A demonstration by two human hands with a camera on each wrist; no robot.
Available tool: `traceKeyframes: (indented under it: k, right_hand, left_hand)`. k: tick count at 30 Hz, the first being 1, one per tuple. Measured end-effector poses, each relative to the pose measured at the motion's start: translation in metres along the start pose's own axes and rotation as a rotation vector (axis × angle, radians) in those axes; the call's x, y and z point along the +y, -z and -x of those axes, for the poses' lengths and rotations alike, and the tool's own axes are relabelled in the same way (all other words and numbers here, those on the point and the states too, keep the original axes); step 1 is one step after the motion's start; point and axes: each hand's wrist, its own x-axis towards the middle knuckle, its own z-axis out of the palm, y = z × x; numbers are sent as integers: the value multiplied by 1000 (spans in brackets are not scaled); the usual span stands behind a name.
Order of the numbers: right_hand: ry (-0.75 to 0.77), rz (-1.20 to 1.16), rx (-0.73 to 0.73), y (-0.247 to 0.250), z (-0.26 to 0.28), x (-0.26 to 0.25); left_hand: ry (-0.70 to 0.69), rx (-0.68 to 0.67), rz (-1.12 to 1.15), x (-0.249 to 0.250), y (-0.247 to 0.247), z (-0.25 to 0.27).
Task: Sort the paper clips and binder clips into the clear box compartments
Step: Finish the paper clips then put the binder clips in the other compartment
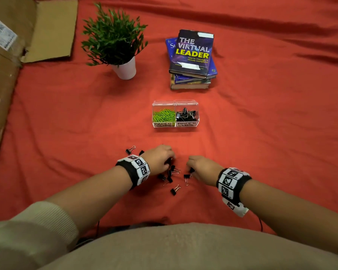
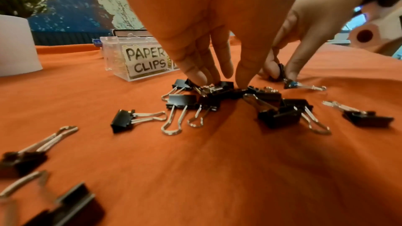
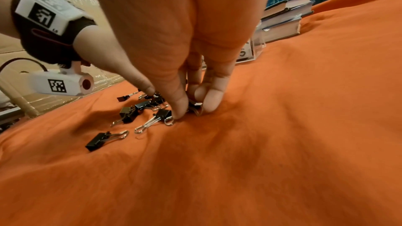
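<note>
The left hand [image 1: 160, 159] is reaching down into the cluster of black binder clips [image 2: 217, 95] lying on the orange cloth [image 1: 261, 133]; its fingertips [image 2: 196, 76] are pressing close together onto the pile, but whether they are actually gripping a clip is hard to tell, the clips under them overlapping. The right hand [image 1: 200, 167] is pinching one binder clip [image 3: 195, 106] narrowly between thumb and fingers, most of that clip being hidden by the fingers. The clear box [image 1: 175, 114] is sitting beyond the hands, well apart; green paper clips [image 1: 163, 115] are filling its left compartment, binder clips the right; in the left wrist view the hand is covering the second label. Two clips [image 1: 130, 150] are lying left of the left wrist, one partly hidden.
</note>
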Motion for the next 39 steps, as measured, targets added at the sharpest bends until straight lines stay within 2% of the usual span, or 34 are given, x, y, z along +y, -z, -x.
traceKeyframes:
  k: [3,11,14,18,21,23,27,31,35,39]
  right_hand:
    - [-64,-42,-16,-2,1,1]
    - [15,73,39,-11,6,8]
    - [-5,93,56,-15,8,10]
    - [-24,56,74,-18,11,10]
    - [-77,-111,76,-17,11,9]
    - [-140,-246,93,-14,9,7]
    - [-213,-411,37,-6,1,-2]
    - [-176,-226,17,-8,-6,-16]
    - [-207,-93,0,-18,-9,-27]
    - [-193,-123,18,-20,-11,-29]
  left_hand:
    - [-19,-5,-58,1,-2,0]
    - [50,58,-51,4,-6,1]
    - [98,176,110,-1,-2,3]
    - [284,336,343,-14,12,5]
    - [350,272,338,-19,15,2]
    - [344,213,298,-19,13,-1]
    - [328,143,214,-16,5,-6]
    - [321,128,151,-15,1,-7]
    - [322,176,181,-16,1,-6]
    - [314,206,168,-19,1,-3]
